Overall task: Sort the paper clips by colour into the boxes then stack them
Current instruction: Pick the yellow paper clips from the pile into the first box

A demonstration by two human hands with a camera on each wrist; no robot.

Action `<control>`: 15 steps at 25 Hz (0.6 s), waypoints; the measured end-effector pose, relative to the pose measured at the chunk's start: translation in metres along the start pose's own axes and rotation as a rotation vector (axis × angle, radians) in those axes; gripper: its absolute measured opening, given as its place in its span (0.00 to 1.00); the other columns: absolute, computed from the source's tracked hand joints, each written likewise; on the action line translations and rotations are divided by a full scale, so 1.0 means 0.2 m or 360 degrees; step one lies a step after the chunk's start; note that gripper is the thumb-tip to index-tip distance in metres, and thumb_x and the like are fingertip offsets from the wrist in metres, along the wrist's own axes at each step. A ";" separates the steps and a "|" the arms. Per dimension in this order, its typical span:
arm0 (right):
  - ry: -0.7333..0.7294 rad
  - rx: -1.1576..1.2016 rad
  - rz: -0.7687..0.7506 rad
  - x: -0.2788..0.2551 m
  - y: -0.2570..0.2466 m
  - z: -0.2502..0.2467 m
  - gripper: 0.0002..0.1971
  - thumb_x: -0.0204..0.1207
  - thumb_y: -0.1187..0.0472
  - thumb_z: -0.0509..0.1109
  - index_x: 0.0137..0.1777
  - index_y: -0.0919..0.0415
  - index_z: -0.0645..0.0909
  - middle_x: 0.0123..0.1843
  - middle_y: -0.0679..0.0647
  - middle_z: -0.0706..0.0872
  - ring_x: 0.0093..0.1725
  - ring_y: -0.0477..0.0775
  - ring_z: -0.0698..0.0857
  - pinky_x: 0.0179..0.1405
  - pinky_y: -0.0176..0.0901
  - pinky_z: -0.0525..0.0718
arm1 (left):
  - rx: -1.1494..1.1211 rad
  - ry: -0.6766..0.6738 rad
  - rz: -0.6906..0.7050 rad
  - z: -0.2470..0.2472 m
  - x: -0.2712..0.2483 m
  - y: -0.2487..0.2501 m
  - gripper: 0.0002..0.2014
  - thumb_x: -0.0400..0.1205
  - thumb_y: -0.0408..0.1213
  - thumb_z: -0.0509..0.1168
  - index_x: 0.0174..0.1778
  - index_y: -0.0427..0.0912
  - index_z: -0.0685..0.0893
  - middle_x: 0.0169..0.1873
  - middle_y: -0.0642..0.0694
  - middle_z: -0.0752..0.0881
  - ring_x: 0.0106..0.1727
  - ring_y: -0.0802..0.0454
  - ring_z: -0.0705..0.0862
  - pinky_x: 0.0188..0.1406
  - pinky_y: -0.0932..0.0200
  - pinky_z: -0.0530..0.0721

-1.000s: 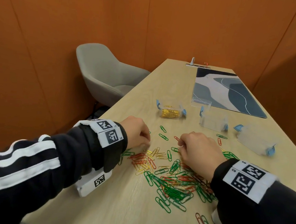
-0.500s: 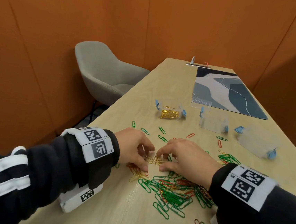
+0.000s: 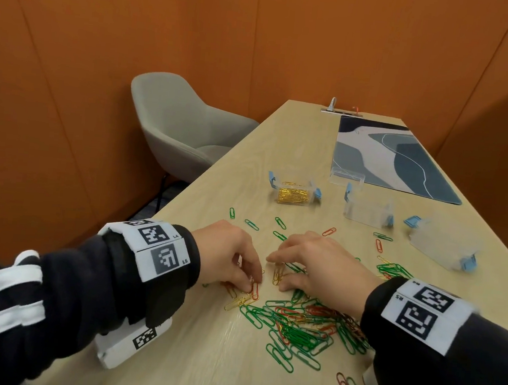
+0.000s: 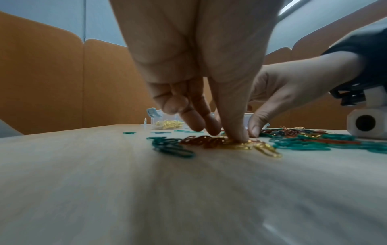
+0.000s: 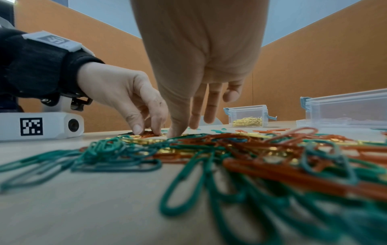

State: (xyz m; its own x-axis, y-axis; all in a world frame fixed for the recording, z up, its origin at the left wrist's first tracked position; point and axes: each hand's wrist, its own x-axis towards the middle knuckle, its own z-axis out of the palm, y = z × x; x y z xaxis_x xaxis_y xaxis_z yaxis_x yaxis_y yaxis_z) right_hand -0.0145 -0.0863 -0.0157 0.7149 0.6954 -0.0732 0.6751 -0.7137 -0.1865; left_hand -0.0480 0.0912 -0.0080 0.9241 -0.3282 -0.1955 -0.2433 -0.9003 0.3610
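Paper clips (image 3: 298,327) lie in a mixed pile of green, red and gold on the wooden table (image 3: 199,357), at about 6 o'clock from the boxes. We press our left hand (image 3: 228,252) down at the pile's 10 o'clock edge, thumb and fingertips pinching at gold clips (image 4: 240,144) there. Our right hand (image 3: 317,263) sits just beside it, fingers curved down onto the clips, thumb tip on the table; we cannot tell if it grips one.

The wrist bands carry black-and-white square codes with small letters: "L4" and "L5" on the left band (image 3: 160,248), "R5" on the right band (image 3: 421,314).

Three clear boxes with blue clasps stand at 12 to 2 o'clock from the pile. The gold box (image 3: 293,191) already holds gold clips (only gold ones show inside). The middle box (image 3: 368,211) and the right box (image 3: 443,244) look empty from the head view.

The left wrist view shows the thumb pushing flat on the gold clips, hidden from above. The right wrist view shows two fingers lifted off the table.
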 end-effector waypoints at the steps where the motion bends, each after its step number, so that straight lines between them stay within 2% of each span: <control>1: -0.0025 -0.0051 0.0004 0.00 0.00 0.00 0.20 0.75 0.49 0.70 0.67 0.41 0.79 0.66 0.44 0.79 0.65 0.51 0.73 0.64 0.47 0.72 | 0.0035 -0.0030 0.0030 0.00 0.00 0.00 0.10 0.75 0.44 0.73 0.52 0.53 0.89 0.45 0.56 0.82 0.43 0.61 0.77 0.48 0.69 0.76; 3: -0.0013 -0.0044 0.0105 0.00 -0.01 -0.01 0.16 0.73 0.48 0.72 0.61 0.39 0.83 0.62 0.48 0.80 0.61 0.54 0.75 0.63 0.47 0.74 | 0.0131 -0.0061 0.0087 0.01 0.01 0.01 0.09 0.75 0.45 0.72 0.50 0.50 0.89 0.45 0.55 0.81 0.40 0.61 0.75 0.45 0.70 0.74; 6: 0.0014 0.0065 0.0232 0.01 -0.01 -0.02 0.10 0.71 0.52 0.75 0.52 0.44 0.87 0.54 0.51 0.78 0.57 0.55 0.78 0.60 0.44 0.77 | 0.0176 -0.0114 0.0082 0.03 0.02 0.01 0.09 0.78 0.45 0.68 0.49 0.47 0.86 0.45 0.53 0.79 0.41 0.60 0.75 0.46 0.66 0.76; 8: -0.0021 0.0079 0.0254 0.01 -0.01 -0.01 0.06 0.72 0.53 0.74 0.49 0.48 0.86 0.51 0.52 0.78 0.58 0.55 0.77 0.57 0.44 0.76 | 0.0149 -0.0174 0.0030 0.04 0.03 0.00 0.09 0.79 0.45 0.66 0.50 0.46 0.85 0.45 0.52 0.81 0.41 0.58 0.76 0.46 0.65 0.76; 10: -0.0092 0.0064 0.0254 0.01 -0.01 0.01 0.02 0.75 0.52 0.71 0.45 0.47 0.83 0.51 0.53 0.80 0.59 0.55 0.76 0.57 0.45 0.76 | 0.0164 -0.0223 -0.0012 0.05 0.03 0.00 0.09 0.80 0.46 0.65 0.50 0.46 0.84 0.43 0.52 0.81 0.41 0.57 0.76 0.45 0.64 0.75; 12: -0.0147 0.0049 0.0243 0.01 0.00 0.03 0.04 0.77 0.51 0.68 0.42 0.46 0.77 0.52 0.53 0.82 0.60 0.53 0.75 0.57 0.45 0.75 | 0.0143 -0.0159 -0.0033 0.05 0.03 0.00 0.08 0.81 0.45 0.63 0.48 0.47 0.83 0.41 0.51 0.81 0.41 0.55 0.77 0.44 0.63 0.76; 15: -0.0131 0.0018 0.0187 0.00 0.00 0.03 0.05 0.79 0.52 0.65 0.43 0.49 0.75 0.49 0.51 0.82 0.56 0.50 0.71 0.54 0.42 0.72 | 0.0034 0.0153 -0.0074 0.01 0.05 -0.01 0.05 0.81 0.43 0.61 0.43 0.47 0.80 0.41 0.50 0.82 0.43 0.54 0.78 0.46 0.61 0.77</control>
State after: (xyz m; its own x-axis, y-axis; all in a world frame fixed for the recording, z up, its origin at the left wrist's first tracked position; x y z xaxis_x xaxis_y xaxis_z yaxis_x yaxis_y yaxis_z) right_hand -0.0146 -0.0856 -0.0210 0.7713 0.6119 -0.1753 0.5852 -0.7900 -0.1828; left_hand -0.0389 0.0889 -0.0123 0.9583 -0.2581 -0.1226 -0.2050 -0.9200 0.3341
